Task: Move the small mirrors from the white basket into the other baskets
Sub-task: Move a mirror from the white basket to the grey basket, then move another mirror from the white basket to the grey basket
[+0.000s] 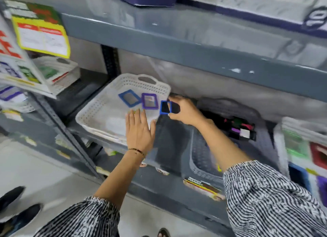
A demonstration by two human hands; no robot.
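Note:
A white basket (99, 112) sits tilted on the lower grey shelf. Inside it lie a blue-framed small mirror (129, 98) and a purple-framed small mirror (149, 101), side by side near the far right corner. My right hand (185, 112) pinches a third, blue-framed mirror (165, 107) at the basket's right edge, lifted off it. My left hand (139, 130) rests flat with fingers apart on the basket's near right rim. To the right stands a grey basket (203, 159) with several coloured mirrors (242, 130) at its back.
A grey upper shelf (194, 47) overhangs closely. Another white basket (58, 74) with packets sits at the left. More framed items (311, 157) fill a container at the far right. A shelf upright (70, 143) runs diagonally at the left; floor lies below.

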